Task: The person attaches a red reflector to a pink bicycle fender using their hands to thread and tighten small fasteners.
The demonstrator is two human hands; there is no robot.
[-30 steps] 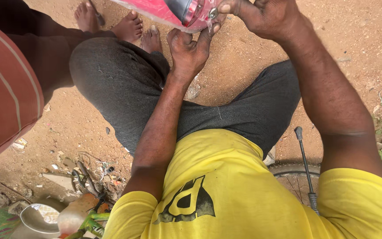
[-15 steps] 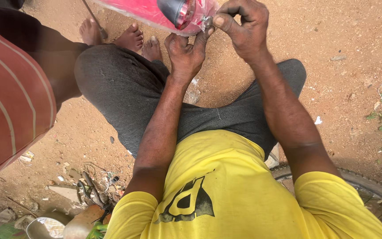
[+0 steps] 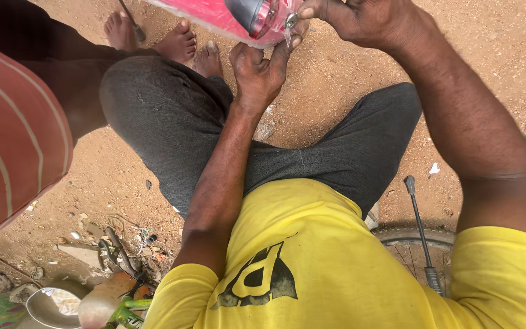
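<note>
A pink frame part (image 3: pixel 214 15) wrapped in clear plastic, with a grey and red fitting (image 3: pixel 254 13) on it, hangs at the top of the view. My left hand (image 3: pixel 260 70) reaches up under it, fingers pressed against its lower edge beside a small metal nut (image 3: pixel 291 20). From the right, my right hand (image 3: pixel 360 21) closes its fingertips at that nut. What lies inside that hand is hidden. Both hands nearly touch. I squat in a yellow shirt and grey trousers.
A person in a red striped shirt (image 3: pixel 7 140) stands close on the left, bare feet (image 3: pixel 178 42) near the pink part. A bicycle wheel (image 3: pixel 406 237) and a black rod (image 3: pixel 418 225) lie bottom right. A metal bowl (image 3: pixel 47 307) and scraps sit bottom left on dirt ground.
Both hands stay at the pink part. My right hand shifted a little left and then back right, while the view wobbled over the ground.
</note>
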